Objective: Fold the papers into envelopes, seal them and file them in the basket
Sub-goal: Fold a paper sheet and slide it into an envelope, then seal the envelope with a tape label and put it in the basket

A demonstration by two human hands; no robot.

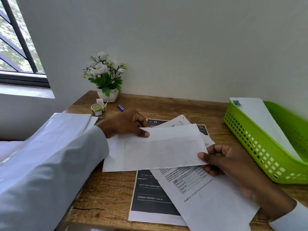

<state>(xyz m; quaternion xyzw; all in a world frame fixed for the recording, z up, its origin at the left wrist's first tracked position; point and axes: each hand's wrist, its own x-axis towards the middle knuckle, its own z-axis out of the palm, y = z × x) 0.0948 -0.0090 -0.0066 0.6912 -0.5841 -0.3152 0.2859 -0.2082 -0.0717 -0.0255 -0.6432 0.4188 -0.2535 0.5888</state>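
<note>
- We hold the folded paper (164, 147) just above the counter (183, 107), over the loose sheets. Left hand (124, 125) pinches its upper-left edge, thumb on top; right hand (221, 160) pinches the right end, thumb on top, fingers curled under.
- Both grips are narrow, each closed on the paper; nothing else is held.
- Handling, as we judge it: v. light, thin, floppy w/o support, creases easily. Two-end hold keeps it flat. Best taken at edges/corners, not mid-panel, so the fold lines stay crisp.
- Print shows faintly through the front panel, so it looks like a single thin sheet folded over.
- Under it: a printed form (200, 194) slanting toward the right wrist, and a dark-panelled sheet (150, 197) beneath that. Both could slide or get dragged along if we press down to crease.
- Green basket (260, 147) sits to the right, near the right hand, w/ a white envelope (260, 117) leaning inside; path to it looks open.
- Tape roll (98, 109) and a small purple tube, maybe glue (121, 107), lie behind the left hand, by the flower pot (107, 95); reaching them means freeing one hand.
- More white sheets (73, 121) lie under the left sleeve; could be swept off.
</note>
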